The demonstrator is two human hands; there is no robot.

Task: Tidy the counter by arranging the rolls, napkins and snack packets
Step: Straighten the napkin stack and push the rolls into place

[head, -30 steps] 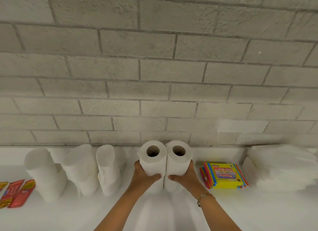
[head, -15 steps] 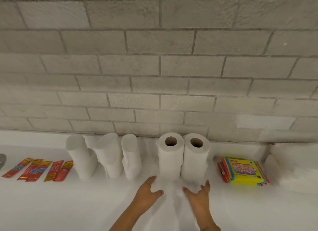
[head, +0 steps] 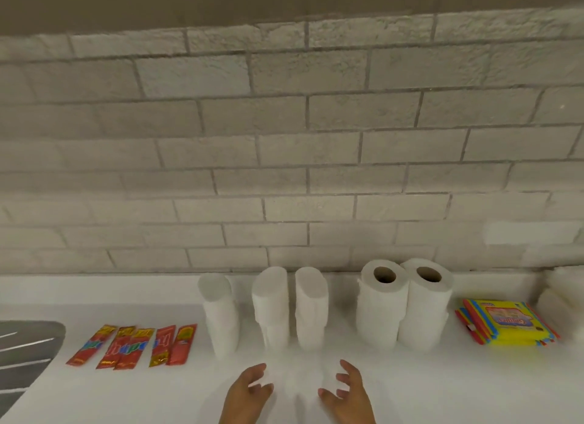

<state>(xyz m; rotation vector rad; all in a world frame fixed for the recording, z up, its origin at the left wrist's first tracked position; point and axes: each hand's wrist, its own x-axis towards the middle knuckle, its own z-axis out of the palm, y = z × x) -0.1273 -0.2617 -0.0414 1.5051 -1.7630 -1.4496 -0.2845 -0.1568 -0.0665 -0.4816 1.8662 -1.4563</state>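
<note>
Rolls line the back of the white counter (head: pixel 410 389) against the grey brick wall (head: pixel 284 158): 2 paper rolls with cardboard cores (head: pixel 403 306) stand upright and touching, and to their left stand 3 coreless white rolls (head: pixel 265 310), the leftmost slightly apart. 5 red snack packets (head: pixel 132 346), flat and glossy, lie side by side left of them, near a grey sink edge (head: pixel 25 354). A yellow napkin pack (head: pixel 508 322) lies right of the rolls, beside a blurred white stack (head: pixel 562 294). Your left hand (head: pixel 248 392) and right hand (head: pixel 346 392) hover over bare counter in front, fingers spread and holding nothing.
</note>
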